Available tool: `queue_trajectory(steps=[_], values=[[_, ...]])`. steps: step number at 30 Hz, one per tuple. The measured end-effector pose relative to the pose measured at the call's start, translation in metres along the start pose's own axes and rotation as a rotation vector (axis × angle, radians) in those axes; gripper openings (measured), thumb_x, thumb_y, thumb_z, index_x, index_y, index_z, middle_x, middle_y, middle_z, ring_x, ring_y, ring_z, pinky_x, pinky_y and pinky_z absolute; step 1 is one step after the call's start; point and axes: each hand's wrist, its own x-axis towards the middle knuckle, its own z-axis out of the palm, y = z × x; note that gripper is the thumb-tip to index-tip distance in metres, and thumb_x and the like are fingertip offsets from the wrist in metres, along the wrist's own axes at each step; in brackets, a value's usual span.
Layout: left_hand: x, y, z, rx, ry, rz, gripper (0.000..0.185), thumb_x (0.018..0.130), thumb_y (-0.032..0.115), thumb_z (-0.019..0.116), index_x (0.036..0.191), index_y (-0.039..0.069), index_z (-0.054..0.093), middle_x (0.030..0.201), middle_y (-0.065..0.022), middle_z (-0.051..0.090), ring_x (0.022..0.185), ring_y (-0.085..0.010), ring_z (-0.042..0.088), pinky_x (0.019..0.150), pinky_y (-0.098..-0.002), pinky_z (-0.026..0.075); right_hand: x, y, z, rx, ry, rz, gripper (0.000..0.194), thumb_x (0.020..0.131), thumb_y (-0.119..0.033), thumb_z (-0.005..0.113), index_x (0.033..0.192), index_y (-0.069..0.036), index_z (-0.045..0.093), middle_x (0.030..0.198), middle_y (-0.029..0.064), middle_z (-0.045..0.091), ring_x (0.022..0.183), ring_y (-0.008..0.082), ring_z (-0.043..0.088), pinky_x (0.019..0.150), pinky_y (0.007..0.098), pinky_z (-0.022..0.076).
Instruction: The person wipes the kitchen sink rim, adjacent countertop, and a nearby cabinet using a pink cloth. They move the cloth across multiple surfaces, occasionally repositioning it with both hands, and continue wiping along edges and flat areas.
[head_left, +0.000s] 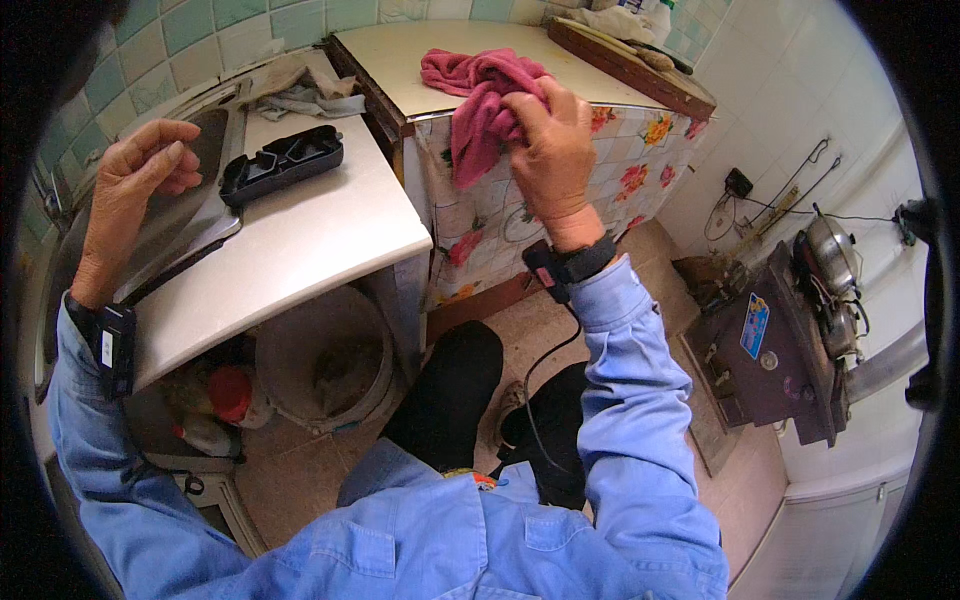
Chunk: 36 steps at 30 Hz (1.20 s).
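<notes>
My right hand (551, 154) grips a crumpled pinkish-red cloth (487, 101). Part of that cloth lies on the cream cabinet top (390, 64), and part hangs over its front edge. On the left, my left hand (150, 161) is raised over the metal sink (180, 180), its fingers loosely curled with nothing in them. To the right of that hand, a black plastic case (283, 163) with moulded compartments rests on the white counter (330, 217). Grey and beige rags (304, 94) lie bunched at the counter's back.
A thick wooden chopping board (630, 67) with items on it sits at the cabinet's far right. Flowered sheeting (480, 225) covers the cabinet front. Below the counter stand a whitish bucket (292, 375) and a red-lidded container (229, 394). A dark stove (757, 360) carries metal pots (829, 251).
</notes>
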Motion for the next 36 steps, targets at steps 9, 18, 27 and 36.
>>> queue_trajectory(steps=[9,18,27,36], values=[[0.001,-0.006,-0.002,-0.023,0.000,-0.016,0.026,0.103,0.027,0.058,0.118,0.007,0.066,0.089,0.0001,0.068,0.081,-0.0068,0.067,0.069,-0.0197,0.052,-0.005,0.137,0.001,-0.158,0.019,0.297,0.032,0.073,-0.003,0.063,0.102,-0.017,0.070,0.112,0.0087,0.062,0.104,0.0347,0.058,0.089,0.0461,0.0480],[0.002,-0.004,0.000,0.016,0.002,-0.001,0.027,0.103,0.028,0.057,0.119,0.007,0.066,0.089,0.0010,0.068,0.082,-0.0067,0.067,0.072,-0.0203,0.053,-0.016,0.073,-0.006,-0.048,-0.011,0.086,0.038,0.069,0.001,0.057,0.102,-0.014,0.068,0.106,0.0113,0.062,0.104,0.0335,0.058,0.090,0.0430,0.0452],[-0.001,-0.001,0.000,0.051,0.015,-0.074,0.028,0.104,0.028,0.056,0.121,0.009,0.066,0.090,0.0017,0.068,0.083,-0.0061,0.066,0.073,-0.0200,0.053,-0.004,0.162,-0.002,-0.085,-0.017,0.185,0.027,0.078,-0.006,0.058,0.101,-0.014,0.069,0.105,0.0130,0.065,0.099,0.0353,0.062,0.084,0.0468,0.0507],[0.001,-0.001,0.001,0.080,-0.033,0.037,0.026,0.104,0.026,0.055,0.119,0.008,0.066,0.087,0.0014,0.066,0.081,-0.0060,0.065,0.071,-0.0199,0.050,0.002,0.133,-0.001,-0.189,-0.045,0.066,0.029,0.072,-0.002,0.060,0.096,-0.016,0.068,0.105,0.0088,0.064,0.101,0.0333,0.059,0.086,0.0439,0.0480]])
